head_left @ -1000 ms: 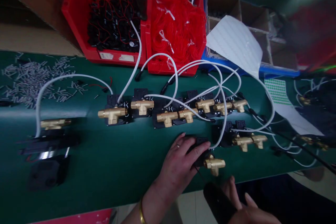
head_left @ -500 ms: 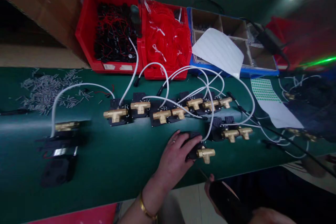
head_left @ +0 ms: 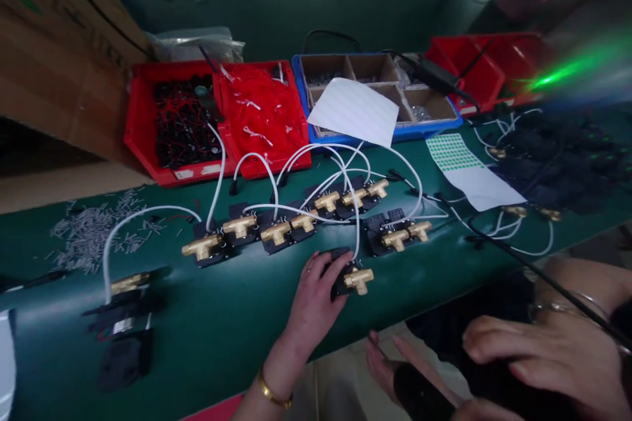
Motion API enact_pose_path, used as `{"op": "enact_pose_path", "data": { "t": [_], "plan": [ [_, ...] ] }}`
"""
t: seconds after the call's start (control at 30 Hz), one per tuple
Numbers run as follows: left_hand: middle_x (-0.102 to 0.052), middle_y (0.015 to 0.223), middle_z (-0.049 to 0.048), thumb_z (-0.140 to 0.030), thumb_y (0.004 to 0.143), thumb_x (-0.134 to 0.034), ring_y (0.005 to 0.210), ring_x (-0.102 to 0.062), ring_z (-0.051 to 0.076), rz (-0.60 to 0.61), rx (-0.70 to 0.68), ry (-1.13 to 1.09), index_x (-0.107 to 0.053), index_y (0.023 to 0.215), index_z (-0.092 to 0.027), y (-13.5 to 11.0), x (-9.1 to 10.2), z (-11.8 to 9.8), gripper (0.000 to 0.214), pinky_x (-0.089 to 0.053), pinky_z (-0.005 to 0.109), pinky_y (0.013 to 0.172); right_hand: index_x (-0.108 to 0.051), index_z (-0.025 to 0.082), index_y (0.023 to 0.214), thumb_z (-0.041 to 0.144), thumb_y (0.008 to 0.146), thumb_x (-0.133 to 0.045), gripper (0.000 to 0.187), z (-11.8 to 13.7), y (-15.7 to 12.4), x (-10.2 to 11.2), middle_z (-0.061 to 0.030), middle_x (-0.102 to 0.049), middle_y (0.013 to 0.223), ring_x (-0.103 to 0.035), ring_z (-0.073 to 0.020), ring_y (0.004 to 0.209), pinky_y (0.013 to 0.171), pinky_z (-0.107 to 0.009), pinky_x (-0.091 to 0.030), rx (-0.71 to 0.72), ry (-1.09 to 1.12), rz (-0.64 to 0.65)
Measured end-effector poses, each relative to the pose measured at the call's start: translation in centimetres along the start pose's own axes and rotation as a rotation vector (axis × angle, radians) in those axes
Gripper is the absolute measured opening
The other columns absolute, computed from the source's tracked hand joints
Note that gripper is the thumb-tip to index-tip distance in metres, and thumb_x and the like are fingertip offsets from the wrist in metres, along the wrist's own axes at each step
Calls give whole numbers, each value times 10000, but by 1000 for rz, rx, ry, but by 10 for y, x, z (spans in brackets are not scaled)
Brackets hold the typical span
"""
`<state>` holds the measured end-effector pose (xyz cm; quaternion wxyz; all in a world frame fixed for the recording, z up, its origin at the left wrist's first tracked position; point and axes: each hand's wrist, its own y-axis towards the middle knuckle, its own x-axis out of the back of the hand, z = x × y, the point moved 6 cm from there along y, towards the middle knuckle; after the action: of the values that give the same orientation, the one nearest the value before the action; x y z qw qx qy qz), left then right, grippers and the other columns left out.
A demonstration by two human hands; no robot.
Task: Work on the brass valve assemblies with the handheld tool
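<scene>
My left hand (head_left: 313, 299), with a gold bracelet at the wrist, is closed over a black plastic housing with a brass tee valve (head_left: 359, 280) on its right side. This valve unit rests on the green table, and a white cable rises from it. At the bottom, over the table's front edge, my right hand (head_left: 384, 368) appears to hold a long dark object (head_left: 419, 395); its kind is unclear. Behind my left hand lie several similar valve units (head_left: 275, 233) in a row. Two more brass tees (head_left: 395, 240) stand to the right.
Red bins of black wired parts (head_left: 185, 125) and red wires (head_left: 261, 118) stand behind, beside a blue divided tray (head_left: 380, 135). Small metal pins (head_left: 96, 237) are heaped at left, near an opened unit (head_left: 123, 329). A co-worker's hand (head_left: 553, 348) is at right, near a black cord (head_left: 538, 273).
The camera view has tilted up and shifted, so the bench appears lower and further left. Another person's hands have come into view at right. My left hand stays on the valve unit.
</scene>
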<state>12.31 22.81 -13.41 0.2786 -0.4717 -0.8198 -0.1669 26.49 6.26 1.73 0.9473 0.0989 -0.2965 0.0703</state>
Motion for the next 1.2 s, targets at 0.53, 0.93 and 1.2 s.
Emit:
{"op": "enact_pose_path", "data": {
  "t": [0.53,0.93,1.2],
  "plan": [
    [-590,1333,39,-125,773,-782,1260,-573,266,49,157,-148,-539,1386,-333,3,4,-5,692,-482,479,1102,-558,203,1367,155,1026,-531,346,-98,26,92,-111,-655,1296,-578,-184,1283,1099,-391,-501,167,-94,35],
    [-462,1486,132,-279,832,-800,1347,-492,331,-165,-46,166,-490,1452,-264,-11,17,-36,694,-461,553,1111,-463,267,1461,144,1020,-528,462,-43,8,120,-75,-627,1327,-597,-166,1241,1076,-362,-493,135,280,278],
    [-743,1127,46,-119,995,-595,1062,-692,194,-189,-519,292,-665,1214,-219,-6,20,-67,251,-514,378,1019,-614,189,1327,201,1025,-446,346,-87,12,126,-41,-670,1303,-606,-121,1232,1086,-280,-477,-71,12,186]
  ]
}}
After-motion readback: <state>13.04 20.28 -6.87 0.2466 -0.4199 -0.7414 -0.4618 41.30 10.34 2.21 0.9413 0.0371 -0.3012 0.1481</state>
